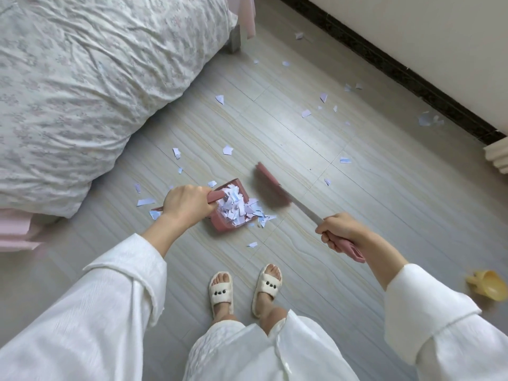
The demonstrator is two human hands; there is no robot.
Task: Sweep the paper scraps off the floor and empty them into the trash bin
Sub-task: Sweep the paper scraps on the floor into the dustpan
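My left hand (185, 204) grips the handle of a pink dustpan (220, 229) that stands on the floor, its mouth facing right. A heap of white and blue paper scraps (237, 206) fills the pan and spills over its lip. My right hand (339, 231) grips the pink handle of a broom; its metal shaft runs up-left to the pink broom head (270, 189), blurred, just right of the pan. Loose scraps (228, 150) lie scattered across the floor, several near the wall (430, 119). No trash bin is in view.
A bed with a floral quilt (82, 92) fills the left side, its leg (235, 39) at the top. A dark skirting board (398, 70) runs along the wall on the right. A yellow scoop (488, 284) lies at the right edge. My slippered feet (244, 290) stand below the pan.
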